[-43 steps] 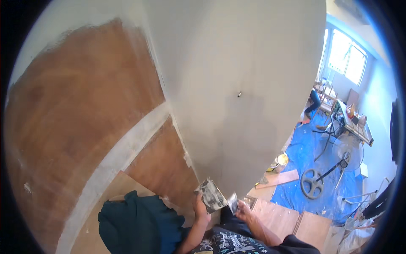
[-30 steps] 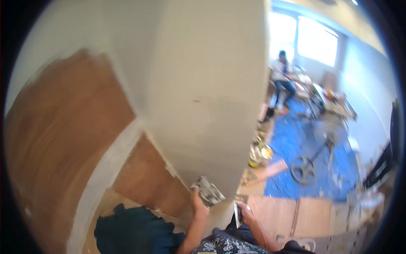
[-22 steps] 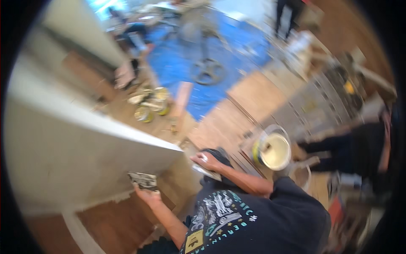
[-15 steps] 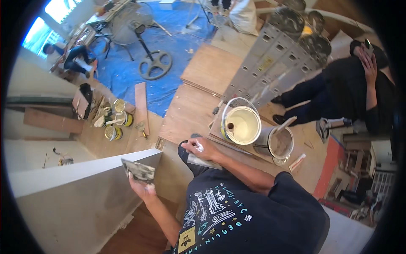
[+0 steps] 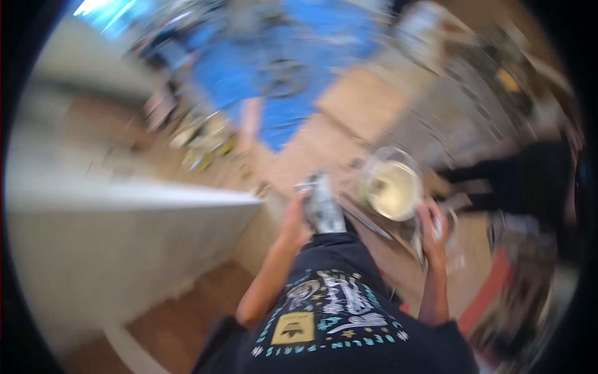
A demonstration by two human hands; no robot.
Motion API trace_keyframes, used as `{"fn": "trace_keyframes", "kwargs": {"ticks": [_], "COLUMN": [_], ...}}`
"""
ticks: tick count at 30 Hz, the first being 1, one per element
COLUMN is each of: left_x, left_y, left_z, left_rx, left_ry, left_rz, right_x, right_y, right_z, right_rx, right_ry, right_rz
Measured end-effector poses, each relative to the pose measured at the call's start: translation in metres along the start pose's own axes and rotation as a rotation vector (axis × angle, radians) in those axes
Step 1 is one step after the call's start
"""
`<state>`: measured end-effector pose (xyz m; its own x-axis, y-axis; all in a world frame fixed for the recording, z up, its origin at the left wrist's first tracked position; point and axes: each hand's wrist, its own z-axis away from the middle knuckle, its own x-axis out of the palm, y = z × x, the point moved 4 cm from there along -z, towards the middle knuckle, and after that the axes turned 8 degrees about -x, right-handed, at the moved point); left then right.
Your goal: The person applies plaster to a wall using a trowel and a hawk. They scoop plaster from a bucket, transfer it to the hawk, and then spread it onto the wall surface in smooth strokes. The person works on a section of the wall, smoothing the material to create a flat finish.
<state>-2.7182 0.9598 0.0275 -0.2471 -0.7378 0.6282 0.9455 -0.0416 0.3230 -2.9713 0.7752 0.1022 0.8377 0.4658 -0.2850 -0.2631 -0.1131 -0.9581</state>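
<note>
My left hand (image 5: 295, 219) grips a wide scraper (image 5: 325, 206), a flat blade smeared with grey and white putty, held in front of my dark printed shirt. To the right, my right hand (image 5: 433, 229), marked with white, is curled beside the bucket of cream-coloured paste (image 5: 396, 192). A thin grey edge below its fingers looks like the putty knife, though motion blur hides its shape. The bucket stands on the boards with its wire handle tipped back. A second bucket beyond my right hand is mostly hidden.
A white-topped partition edge (image 5: 187, 196) runs in from the left. Opened cans (image 5: 208, 146) stand on the floor beyond it. Plywood sheets (image 5: 361, 103) and a blue sheet (image 5: 280, 118) lie ahead. A metal ladder (image 5: 455, 106) and a person in dark clothes (image 5: 536, 181) are at right.
My right hand has moved right, away from my body to the bucket. My left hand has brought the scraper rightward, in front of me. The view has turned and blurred.
</note>
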Motion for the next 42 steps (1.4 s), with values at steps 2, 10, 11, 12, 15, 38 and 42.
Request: {"fn": "trace_keyframes", "kwargs": {"ticks": [2,10,11,12,15,38,42], "left_x": [0.011,-0.055,-0.063,-0.064,0.054,0.108,0.065], "left_y": [0.007,0.052,0.047,0.048,-0.002,-0.608,-0.634], "left_z": [-0.001,0.057,0.083,0.108,0.116,0.092,0.020], "left_rx": [-0.027,0.841,0.936,1.012,1.217,2.555,2.194], "left_ry": [-0.250,-0.020,0.042,0.074,0.327,1.035,1.045], "left_rz": [0.285,0.494,0.575,0.617,0.502,2.099,2.523], "right_x": [0.037,0.250,0.282,0.306,0.252,0.047,-0.021], "right_y": [-0.003,-0.065,-0.079,-0.095,-0.111,-0.141,-0.084], "right_z": [-0.008,-0.067,-0.067,-0.067,-0.129,0.231,0.268], "right_rx": [-0.046,-0.241,-0.286,-0.315,-0.308,-0.073,-0.125], "right_ry": [-0.097,-0.841,-0.966,-1.043,-1.169,-3.547,-3.645], "right_rz": [-0.051,-0.253,-0.238,-0.242,-0.216,0.575,0.828]}}
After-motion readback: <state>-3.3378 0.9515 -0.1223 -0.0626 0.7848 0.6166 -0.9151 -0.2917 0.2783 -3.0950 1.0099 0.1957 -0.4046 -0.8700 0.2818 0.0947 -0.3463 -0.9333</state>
